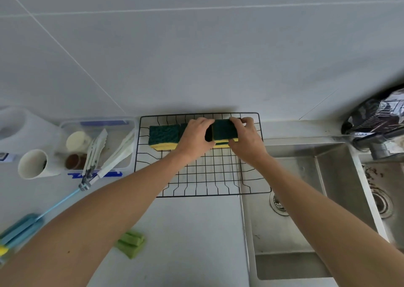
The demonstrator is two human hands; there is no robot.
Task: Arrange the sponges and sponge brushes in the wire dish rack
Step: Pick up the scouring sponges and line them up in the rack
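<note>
Wire dish rack [203,177]: black, sits on the pale counter against the tiled wall, its right edge overhanging the sink [306,199].
Sponges in rack: a row along the far side of the rack, dark green scouring face up, yellow foam showing at the near edge; the left sponge [162,137] lies clear of both hands, the right sponge [223,131] is between them, and a middle part of the row is hidden by the left hand.
Left hand [194,137]: lies over the middle of the row, fingers curled down at the left end of the right sponge; whether it presses or only touches cannot be told.
Right hand [244,138]: fingers wrapped over the far edge and right end of the right sponge, thumb at its near side, gripping it.
Blue sponge brush [32,223]: on the counter at the near left, partly covered by the left forearm, its thin handle running toward the clear plastic tub [129,146].
Green sponge pieces [131,243]: on the counter just beside the left forearm, well apart from the rack.
Tub contents: white tongs [96,149], a second white long utensil [120,155], a small cup and a brown round item.
White mug [35,164]: lying tipped, left of the tub.
Faucet [376,129]: at the right edge, wrapped in dark crinkled plastic.
In the way: both forearms cross the counter and the near rim of the rack.
</note>
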